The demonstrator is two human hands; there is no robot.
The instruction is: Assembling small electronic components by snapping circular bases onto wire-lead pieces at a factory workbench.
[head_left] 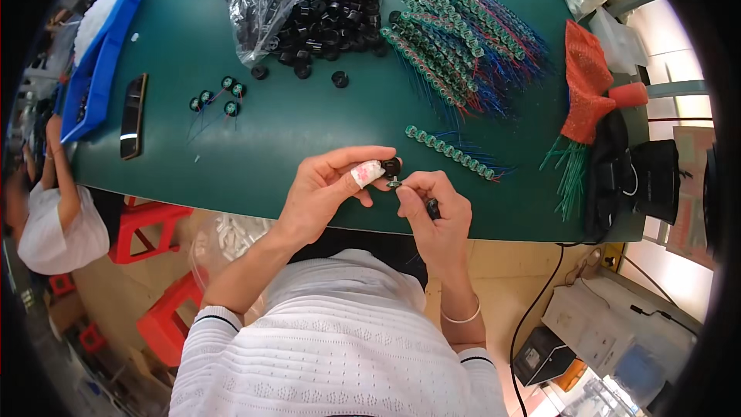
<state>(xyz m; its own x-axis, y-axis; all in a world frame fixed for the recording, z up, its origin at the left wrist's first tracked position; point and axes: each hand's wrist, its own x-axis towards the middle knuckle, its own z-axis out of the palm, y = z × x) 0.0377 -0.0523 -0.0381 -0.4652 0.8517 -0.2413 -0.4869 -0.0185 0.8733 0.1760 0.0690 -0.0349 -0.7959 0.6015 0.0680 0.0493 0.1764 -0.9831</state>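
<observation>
My left hand (323, 189), its thumb wrapped in a stained white bandage (367, 173), pinches a small round black cap (392, 166) above the table's near edge. Right beside it, my right hand (441, 224) has thumb and forefinger closed on a small green circuit board (394, 184), held at the cap's lower side. Whether the board touches the cap is too small to tell. A second black piece (434, 208) is tucked in my right fingers, partly hidden. Beyond my right hand lies a strip of joined green boards (451, 153) with blue and red wires.
A plastic bag (255, 8) spills black caps (324, 31) at the back. Bundled wired board strips (455, 38) lie back right, beside green wires in a red wrap (585, 77). Several wired caps (231, 108), a phone (133, 116) and a blue tray (100, 69) are left, near another person (65, 220).
</observation>
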